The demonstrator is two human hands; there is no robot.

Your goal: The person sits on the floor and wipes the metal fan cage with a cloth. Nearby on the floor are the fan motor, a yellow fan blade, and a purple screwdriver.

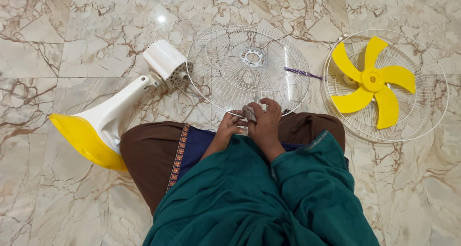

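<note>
— Here, on a marble floor (pixel 57 188), a person sits with both hands at the near rim of a white wire fan guard (pixel 248 68). What are the hands doing?

— The left hand (pixel 229 128) and the right hand (pixel 265 123) are drawn close together over the lap, fingers curled around a small greyish piece, seemingly a cloth (pixel 249 113). Both hands are closed on it; whether it is a rag or a fitting, the picture is too small to tell.

— And where does the guard lie?

— Flat on the floor, just in front of the knees, its near edge touching or nearly touching the hands. It seems placed there so the rim can be reached without leaning.

— The rest of the fan?

— Apart, in pieces. The white motor housing (pixel 164 59) on its white neck lies tilted to the left, touching the guard's left edge, with the yellow-and-white base (pixel 89 133) tipped on its side beside the person's left knee. To the right, a second wire guard (pixel 434 102) lies face up and cradles the yellow blade (pixel 372 80), likely so the blade cannot slide about. A thin purple cord (pixel 302 73) runs between the two guards.

— Why the spread?

— Each part appears laid within arm's reach, fanned around the seated person.
</note>
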